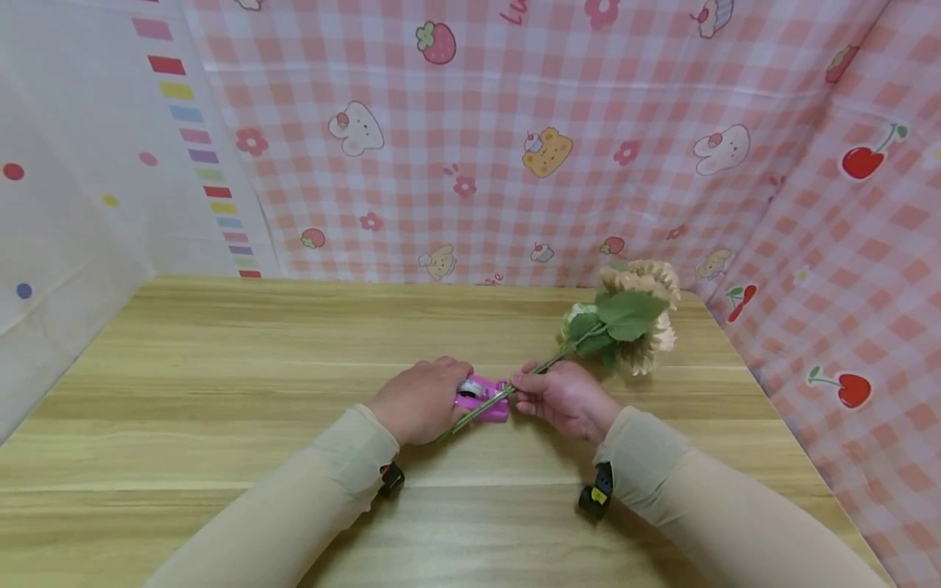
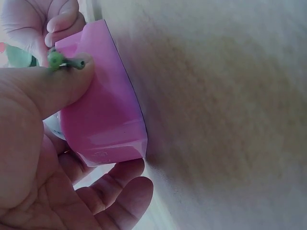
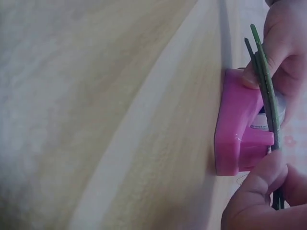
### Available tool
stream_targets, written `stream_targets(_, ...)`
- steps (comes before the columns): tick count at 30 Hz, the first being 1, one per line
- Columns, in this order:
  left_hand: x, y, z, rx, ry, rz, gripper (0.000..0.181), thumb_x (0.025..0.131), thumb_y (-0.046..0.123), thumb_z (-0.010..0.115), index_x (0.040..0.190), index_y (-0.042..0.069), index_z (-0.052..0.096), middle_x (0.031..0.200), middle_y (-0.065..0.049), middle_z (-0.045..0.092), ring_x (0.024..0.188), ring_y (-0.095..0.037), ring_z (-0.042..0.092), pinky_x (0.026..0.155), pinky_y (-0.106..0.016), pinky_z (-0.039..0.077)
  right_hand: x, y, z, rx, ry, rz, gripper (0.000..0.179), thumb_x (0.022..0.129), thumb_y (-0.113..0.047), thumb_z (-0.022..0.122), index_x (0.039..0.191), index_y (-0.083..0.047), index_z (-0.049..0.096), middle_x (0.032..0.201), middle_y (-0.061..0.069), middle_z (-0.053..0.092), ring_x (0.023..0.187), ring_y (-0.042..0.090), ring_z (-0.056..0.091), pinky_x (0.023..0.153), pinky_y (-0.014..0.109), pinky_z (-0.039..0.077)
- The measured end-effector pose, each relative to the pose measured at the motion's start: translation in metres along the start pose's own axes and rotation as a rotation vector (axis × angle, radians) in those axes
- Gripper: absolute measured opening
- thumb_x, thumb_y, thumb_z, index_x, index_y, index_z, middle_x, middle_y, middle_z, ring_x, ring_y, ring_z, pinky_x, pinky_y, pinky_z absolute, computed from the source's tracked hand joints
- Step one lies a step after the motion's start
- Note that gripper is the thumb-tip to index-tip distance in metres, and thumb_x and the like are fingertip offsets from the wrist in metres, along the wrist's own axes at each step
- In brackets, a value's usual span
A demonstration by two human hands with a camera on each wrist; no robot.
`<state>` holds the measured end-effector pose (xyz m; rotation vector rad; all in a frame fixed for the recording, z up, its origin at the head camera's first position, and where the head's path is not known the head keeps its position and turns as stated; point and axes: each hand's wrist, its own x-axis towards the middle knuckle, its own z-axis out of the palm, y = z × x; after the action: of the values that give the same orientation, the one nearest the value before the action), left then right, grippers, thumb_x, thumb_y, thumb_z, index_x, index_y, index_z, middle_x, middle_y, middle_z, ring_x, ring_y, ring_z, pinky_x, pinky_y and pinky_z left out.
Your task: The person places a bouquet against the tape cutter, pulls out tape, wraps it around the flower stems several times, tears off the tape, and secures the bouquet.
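My left hand [image 1: 422,402] grips a pink tape dispenser [image 1: 494,412] on the table, its thumb against the near side in the left wrist view. A roll of tape [image 1: 470,389] sits in the dispenser, partly covered by the fingers. Between thumb and fingers, my right hand [image 1: 569,400] pinches the green stems [image 3: 266,96] of artificial flowers. These stems slant over the dispenser's cutting end, and their cut tips come down by the left thumb. Pale peach blooms [image 1: 657,282] with broad green leaves [image 1: 631,315] extend beyond the right hand, toward the back right.
The wood-grain table [image 1: 220,367] runs back to a pink checked cloth [image 1: 412,106] with cartoon prints. Another patterned cloth [image 1: 867,269] hangs along the right side, and a white dotted one [image 1: 73,163] on the left. Black bands with cameras [image 1: 594,494] sit at both wrists.
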<state>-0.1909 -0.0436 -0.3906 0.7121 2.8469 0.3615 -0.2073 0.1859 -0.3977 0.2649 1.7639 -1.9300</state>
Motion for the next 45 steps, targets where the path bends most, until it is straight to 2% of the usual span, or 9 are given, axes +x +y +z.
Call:
stream_targets(5, 0.0, 0.001, 0.0, 0.003, -0.003, 0.001, 0.059, 0.104, 0.039, 0.066, 0.153, 0.009, 0.052, 0.152, -0.011, 0.058, 0.136, -0.036, 0.059, 0.118, -0.048, 0.048, -0.001, 0.0, -0.001, -0.004, 0.02, -0.019, 0.016, 0.102, 0.001, 0.062, 0.114, 0.001, 0.052, 0.083, 0.003, 0.072, 0.07, 0.01, 0.067, 0.068, 0.02, 0.061)
stream_targets(11, 0.0, 0.002, -0.001, -0.002, -0.007, -0.006, 0.057, 0.104, 0.037, 0.066, 0.152, 0.01, 0.053, 0.152, -0.01, 0.058, 0.137, -0.035, 0.058, 0.118, -0.048, 0.048, -0.004, -0.003, -0.004, 0.024, -0.026, -0.047, 0.014, 0.102, 0.005, 0.058, 0.112, 0.0, 0.049, 0.083, 0.004, 0.073, 0.071, 0.011, 0.069, 0.069, 0.02, 0.062)
stream_targets(17, -0.001, 0.001, -0.001, -0.007, -0.001, -0.005, 0.057, 0.104, 0.037, 0.066, 0.152, 0.009, 0.053, 0.152, -0.01, 0.058, 0.137, -0.036, 0.058, 0.118, -0.049, 0.048, -0.004, -0.005, -0.011, 0.083, -0.108, -0.015, 0.011, 0.104, 0.004, 0.055, 0.102, -0.005, 0.051, 0.084, 0.005, 0.072, 0.074, 0.013, 0.071, 0.075, 0.024, 0.064)
stream_targets(24, -0.001, 0.001, -0.001, -0.008, 0.001, -0.003, 0.057, 0.104, 0.037, 0.066, 0.152, 0.009, 0.053, 0.151, -0.01, 0.059, 0.137, -0.036, 0.058, 0.118, -0.048, 0.048, -0.004, -0.006, -0.013, 0.14, -0.184, 0.005, 0.025, 0.103, 0.007, 0.052, 0.086, -0.012, 0.055, 0.085, 0.005, 0.067, 0.077, 0.016, 0.07, 0.08, 0.027, 0.064)
stream_targets(28, 0.0, 0.001, 0.0, -0.006, 0.002, -0.003, 0.057, 0.104, 0.038, 0.066, 0.152, 0.01, 0.053, 0.151, -0.01, 0.059, 0.137, -0.036, 0.058, 0.119, -0.048, 0.047, -0.003, -0.005, -0.012, 0.154, -0.178, 0.002, 0.027, 0.102, 0.008, 0.049, 0.085, -0.013, 0.053, 0.084, 0.005, 0.066, 0.077, 0.016, 0.07, 0.08, 0.027, 0.064)
stream_targets(34, 0.0, 0.0, 0.0, -0.002, 0.004, -0.006, 0.056, 0.104, 0.038, 0.066, 0.151, 0.01, 0.054, 0.149, -0.01, 0.06, 0.135, -0.035, 0.059, 0.117, -0.048, 0.048, -0.004, -0.002, -0.009, 0.155, -0.155, -0.019, 0.021, 0.102, 0.009, 0.048, 0.094, -0.011, 0.051, 0.082, 0.004, 0.065, 0.076, 0.015, 0.069, 0.078, 0.027, 0.063)
stream_targets(45, 0.0, 0.0, 0.001, 0.003, 0.005, -0.004, 0.057, 0.105, 0.037, 0.065, 0.153, 0.01, 0.052, 0.152, -0.01, 0.058, 0.136, -0.036, 0.058, 0.119, -0.048, 0.047, -0.005, 0.004, -0.004, 0.094, -0.078, -0.041, 0.017, 0.101, 0.008, 0.051, 0.105, -0.007, 0.042, 0.082, 0.003, 0.067, 0.075, 0.011, 0.069, 0.079, 0.024, 0.063)
